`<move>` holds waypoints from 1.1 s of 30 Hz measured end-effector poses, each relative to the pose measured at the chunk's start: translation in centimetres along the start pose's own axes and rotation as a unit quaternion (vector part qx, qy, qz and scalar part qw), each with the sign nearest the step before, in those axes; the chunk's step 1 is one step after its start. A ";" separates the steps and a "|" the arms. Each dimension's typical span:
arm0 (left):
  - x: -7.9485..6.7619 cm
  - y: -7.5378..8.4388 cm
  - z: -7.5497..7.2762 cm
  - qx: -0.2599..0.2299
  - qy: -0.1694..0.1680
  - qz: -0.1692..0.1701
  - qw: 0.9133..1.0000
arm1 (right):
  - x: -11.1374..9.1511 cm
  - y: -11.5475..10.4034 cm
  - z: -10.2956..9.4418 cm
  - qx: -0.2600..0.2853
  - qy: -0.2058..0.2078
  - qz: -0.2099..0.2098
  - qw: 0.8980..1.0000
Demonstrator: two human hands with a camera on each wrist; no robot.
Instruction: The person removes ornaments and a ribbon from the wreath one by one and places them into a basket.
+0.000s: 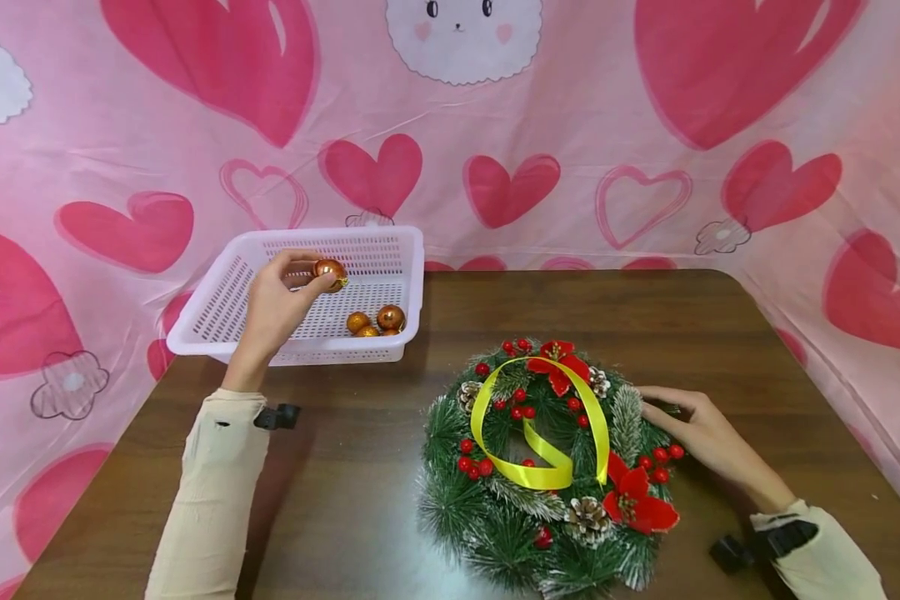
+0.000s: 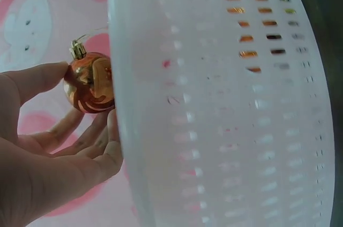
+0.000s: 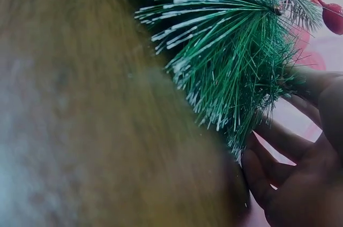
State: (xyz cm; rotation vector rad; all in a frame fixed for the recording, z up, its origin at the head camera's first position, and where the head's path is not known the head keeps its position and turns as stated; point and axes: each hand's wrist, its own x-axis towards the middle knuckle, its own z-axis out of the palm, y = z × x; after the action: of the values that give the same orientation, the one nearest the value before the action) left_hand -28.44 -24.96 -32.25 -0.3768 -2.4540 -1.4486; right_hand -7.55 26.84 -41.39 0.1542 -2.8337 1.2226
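Observation:
In the head view, my left hand [image 1: 273, 304] pinches a shiny copper-coloured Christmas ball [image 1: 331, 274] between thumb and fingers, above a white plastic basket [image 1: 225, 346]. The ball's gold cap and a thin loop of thread show in the left wrist view, where the basket wall [image 2: 214, 125] hides some fingertips. A green Christmas wreath [image 1: 450, 500] lies flat on the table, with red berries, pine cones and red flowers. My right hand [image 1: 708, 433] holds its right outer edge between thumb and fingers; needles [image 3: 230, 71] partly cover the fingertips.
Several more copper balls [image 1: 390, 317] lie in the basket's front right corner. A loose yellow ribbon [image 1: 602, 425] loops over the wreath's middle. The brown wooden table [image 1: 345, 467] ends at a pink heart-patterned cloth [image 1: 450, 125] behind.

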 end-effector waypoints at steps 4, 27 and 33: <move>0.2 -0.6 -0.4 0.004 -0.009 -0.015 1.000 | 0.0 0.0 0.1 0.004 0.008 0.001 1.000; 0.7 -4.1 -0.9 0.120 -0.060 -0.037 0.990 | -0.1 -0.4 0.2 0.008 0.015 0.026 1.000; 0.8 -4.1 -0.8 0.131 -0.080 -0.036 0.988 | -0.1 -0.3 0.2 0.010 0.016 0.023 1.000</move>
State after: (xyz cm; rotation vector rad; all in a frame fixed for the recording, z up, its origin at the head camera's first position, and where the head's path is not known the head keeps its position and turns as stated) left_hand -30.53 -27.52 -34.98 -0.3633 -2.7681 -1.1380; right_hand -7.45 26.49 -41.26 0.0698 -2.8133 1.2496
